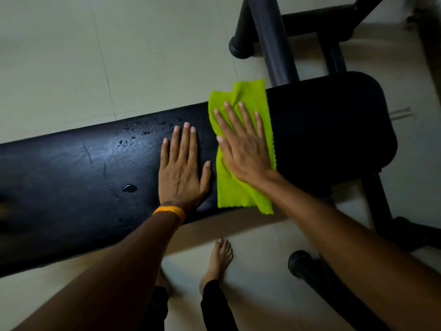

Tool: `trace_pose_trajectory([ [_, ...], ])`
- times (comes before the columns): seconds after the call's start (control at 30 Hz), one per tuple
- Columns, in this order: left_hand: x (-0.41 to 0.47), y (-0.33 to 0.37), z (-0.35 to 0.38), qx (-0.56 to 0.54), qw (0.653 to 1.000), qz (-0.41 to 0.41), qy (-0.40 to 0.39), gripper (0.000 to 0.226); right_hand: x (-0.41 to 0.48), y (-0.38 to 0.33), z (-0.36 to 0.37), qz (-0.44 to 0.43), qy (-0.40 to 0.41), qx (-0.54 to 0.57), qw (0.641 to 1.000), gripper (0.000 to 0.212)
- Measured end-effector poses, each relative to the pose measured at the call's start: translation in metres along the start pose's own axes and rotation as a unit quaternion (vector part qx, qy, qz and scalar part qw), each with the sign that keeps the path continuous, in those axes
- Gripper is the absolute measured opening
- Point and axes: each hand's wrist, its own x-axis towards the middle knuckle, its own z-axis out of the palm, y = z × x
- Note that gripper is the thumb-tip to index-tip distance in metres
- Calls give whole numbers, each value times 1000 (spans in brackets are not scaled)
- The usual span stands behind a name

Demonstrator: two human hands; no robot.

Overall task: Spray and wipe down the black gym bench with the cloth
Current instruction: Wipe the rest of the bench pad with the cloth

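The black gym bench runs across the view from lower left to upper right. Water drops lie on its left and middle pad. A lime-green cloth is spread over the bench right of the middle, one corner hanging off the near edge. My right hand presses flat on the cloth with fingers straight and spread. My left hand rests flat on the bare pad just left of the cloth, an orange band at its wrist. No spray bottle is in view.
Black frame tubes of the bench rise at the upper right, and a leg with a round foot stands at the lower right. My bare foot is on the pale tiled floor in front of the bench.
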Motion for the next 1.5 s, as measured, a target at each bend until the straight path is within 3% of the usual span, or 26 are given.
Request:
trace_pose_trajectory([
  [0.07,0,1,-1,7,1000,-3,-5,76,-8,45,-7,-94,-25,-23,995,58],
  [0.1,0,2,-1,10,1000,-5,-10,76,-11,69,-8,-74,-18,-25,997,57],
  [0.17,0,3,-1,13,1000,-6,-14,76,-22,101,-10,94,21,-2,995,57],
  [0.23,0,4,-2,16,1000,-6,-12,76,-39,88,-5,249,63,9,966,58],
  [0.3,0,5,-2,16,1000,-6,-10,76,-51,45,2,307,84,22,948,59],
  [0.4,1,5,-3,17,1000,-7,-8,76,-60,8,9,247,53,24,967,58],
  [0.5,-1,5,-3,20,1000,-8,-14,76,-44,62,3,92,27,1,995,54],
  [0.53,-1,5,-3,20,1000,-10,-16,76,-33,86,-1,81,32,-4,996,54],
  [0.63,0,7,-4,21,1000,-12,-19,76,-8,132,-12,234,63,19,970,55],
  [0.7,1,7,-4,19,999,-14,-23,77,-3,114,-9,341,91,43,935,55],
  [0.77,1,6,-4,13,999,-17,-24,77,-8,74,-6,387,116,65,913,58],
  [0.87,0,5,-4,12,1000,-16,-24,77,-32,39,-7,316,57,109,941,75],
  [0.97,1,5,-3,14,999,-14,-26,77,-56,69,-11,142,-16,42,989,96],
  [1.07,0,4,-3,13,999,-14,-27,77,-54,109,-13,56,-14,-12,998,86],
  [1.17,1,4,-3,15,999,-13,-25,78,-36,103,-9,196,39,-3,980,68],
  [1.23,1,4,-4,13,1000,-13,-24,78,-28,61,-2,325,86,14,942,63],
  [1.27,1,5,-4,12,1000,-12,-22,77,-26,38,1,343,93,20,935,61],
  [1.33,1,5,-4,11,1000,-12,-17,77,-24,10,5,258,61,17,964,60],
  [1.43,-1,3,-2,7,1000,-10,-15,77,-11,45,-2,20,19,4,1000,56],
  [1.47,-1,4,-2,8,1000,-10,-15,77,-1,64,-4,-3,24,5,1000,55],
  [1.5,0,4,-3,9,1000,-10,-15,77,6,76,-5,27,38,13,999,54],
])
